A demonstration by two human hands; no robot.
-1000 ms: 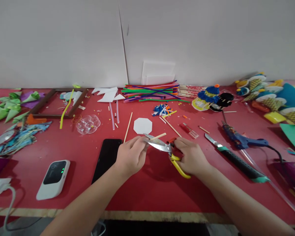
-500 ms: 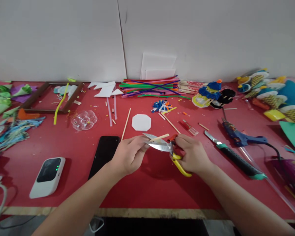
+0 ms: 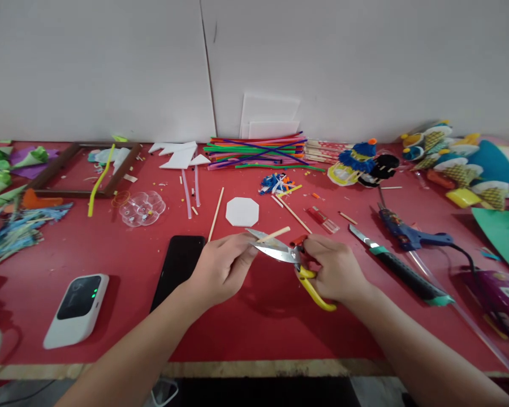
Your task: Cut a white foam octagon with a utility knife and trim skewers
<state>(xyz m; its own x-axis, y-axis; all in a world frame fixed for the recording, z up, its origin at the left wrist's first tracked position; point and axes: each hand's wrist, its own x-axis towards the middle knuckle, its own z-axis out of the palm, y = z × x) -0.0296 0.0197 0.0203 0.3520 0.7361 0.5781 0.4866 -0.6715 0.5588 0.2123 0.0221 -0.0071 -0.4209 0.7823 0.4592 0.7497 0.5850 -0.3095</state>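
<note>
Pinched in my left hand (image 3: 223, 268) is a short wooden stick (image 3: 279, 233), its free end pointing right. My right hand (image 3: 333, 265) grips scissors (image 3: 277, 249) with red and yellow handles. Their blades are parted and lie across the stick close to my left fingertips. Just beyond the blades a white octagonal piece (image 3: 242, 212) lies flat on the red table (image 3: 254, 339). A longer wooden stick (image 3: 216, 215) rests left of the octagon, and another thin stick (image 3: 294, 215) lies to its right.
A black phone (image 3: 178, 265) lies beside my left forearm. On the right are a utility knife (image 3: 401, 271) and a blue glue gun (image 3: 411, 229). Colourful pipe cleaners (image 3: 258, 151) are piled at the back. A white device (image 3: 77, 311) sits at left, near a wooden frame (image 3: 53, 169).
The yellow scissor handle has swung slightly outward, so the scissors look a little wider apart. Both hands stay in nearly the same place, and the view has shifted slightly.
</note>
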